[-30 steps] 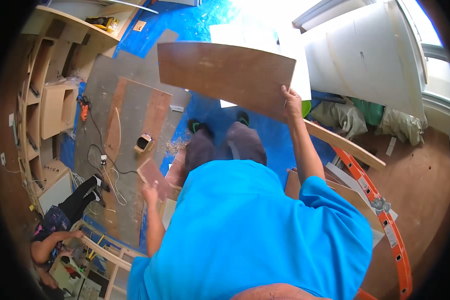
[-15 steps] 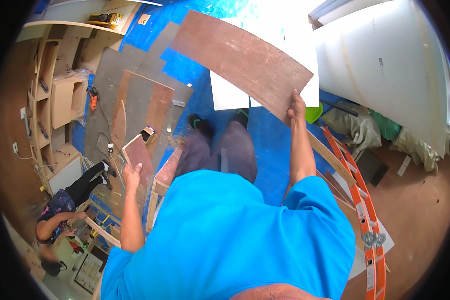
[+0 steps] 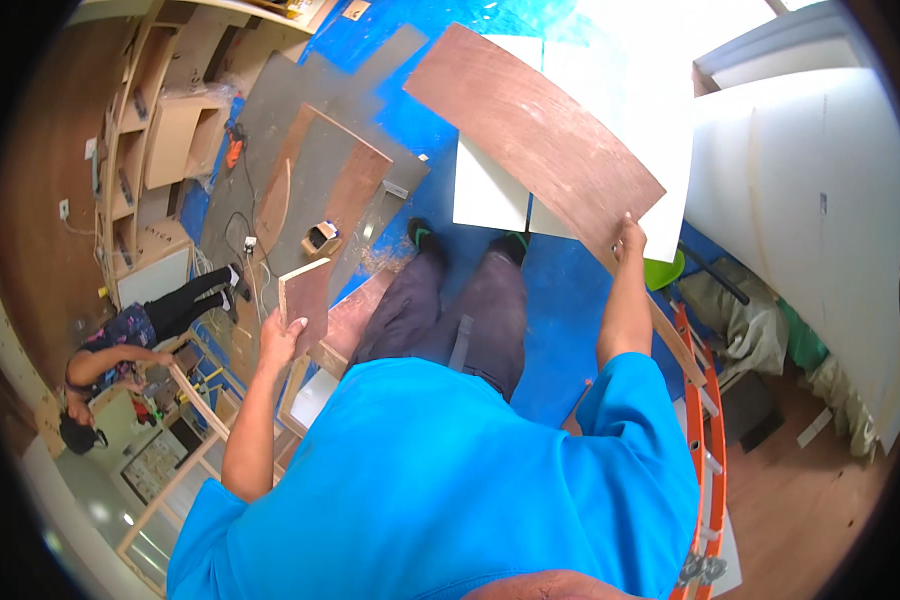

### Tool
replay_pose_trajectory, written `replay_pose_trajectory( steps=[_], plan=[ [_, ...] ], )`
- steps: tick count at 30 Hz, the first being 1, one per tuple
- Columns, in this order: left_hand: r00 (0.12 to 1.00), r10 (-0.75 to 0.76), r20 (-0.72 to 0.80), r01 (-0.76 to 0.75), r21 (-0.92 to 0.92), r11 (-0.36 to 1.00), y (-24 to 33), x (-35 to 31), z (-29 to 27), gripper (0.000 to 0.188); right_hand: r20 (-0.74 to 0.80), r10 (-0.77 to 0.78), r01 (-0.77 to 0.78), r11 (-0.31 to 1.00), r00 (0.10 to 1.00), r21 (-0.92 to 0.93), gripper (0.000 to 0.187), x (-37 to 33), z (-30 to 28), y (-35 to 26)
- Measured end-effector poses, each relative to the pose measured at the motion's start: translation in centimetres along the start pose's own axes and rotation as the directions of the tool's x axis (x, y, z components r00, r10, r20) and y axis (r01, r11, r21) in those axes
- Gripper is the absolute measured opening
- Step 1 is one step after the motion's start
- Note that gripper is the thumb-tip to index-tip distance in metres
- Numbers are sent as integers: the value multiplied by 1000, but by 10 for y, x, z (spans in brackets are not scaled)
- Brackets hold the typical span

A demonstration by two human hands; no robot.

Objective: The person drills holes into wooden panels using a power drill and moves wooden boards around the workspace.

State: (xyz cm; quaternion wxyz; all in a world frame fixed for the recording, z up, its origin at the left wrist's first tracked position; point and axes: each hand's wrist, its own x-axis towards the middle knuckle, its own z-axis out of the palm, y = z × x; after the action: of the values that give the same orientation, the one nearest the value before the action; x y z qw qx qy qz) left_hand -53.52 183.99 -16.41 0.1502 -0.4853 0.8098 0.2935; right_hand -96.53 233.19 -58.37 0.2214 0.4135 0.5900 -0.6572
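Head view: the right hand (image 3: pixel 627 240) has its grip closed on the near end of a long plywood panel (image 3: pixel 530 125), which reaches forward and left from it; the left hand (image 3: pixel 281 340) grips a short plywood board (image 3: pixel 307 300) just ahead of it. Handling both well probably means balancing the panel's overhang, clear of the white sheets (image 3: pixel 492 190) beyond the right grip

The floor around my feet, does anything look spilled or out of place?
Yes: pale shavings, apparently wood, lie scattered to the left of your left foot, loose and uncollected, like unswept debris.
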Motion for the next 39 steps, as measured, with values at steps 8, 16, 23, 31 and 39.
replay_pose_trajectory(
  steps=[8, 16, 23, 31, 39],
  plan=[
    [998, -60, -6, 60, -27, 998, -6, -29, 10, 42, 263, 137, -116, 989, 955, -95, 89, -49, -2, 0],
    [994, 93, -54, -97, -73, 993, 13, 6, 28, 39, 340, 48, 197, 736, 939, -648, 16, -124, 28, 31],
    [955, 115, -272, -233, -456, 859, -2, 29, 17, 33, 582, 173, 454, 468, 794, -758, 24, -202, 96, 50],
    [844, -189, -502, -181, -598, 781, -125, 120, -23, 79, 831, 92, 835, -22, 549, -550, 20, -181, 162, 89],
    [864, -436, -251, -193, -966, 173, -243, 133, -89, 67, 592, 298, 459, 411, 749, -787, 31, -308, 376, 87]
  ],
)
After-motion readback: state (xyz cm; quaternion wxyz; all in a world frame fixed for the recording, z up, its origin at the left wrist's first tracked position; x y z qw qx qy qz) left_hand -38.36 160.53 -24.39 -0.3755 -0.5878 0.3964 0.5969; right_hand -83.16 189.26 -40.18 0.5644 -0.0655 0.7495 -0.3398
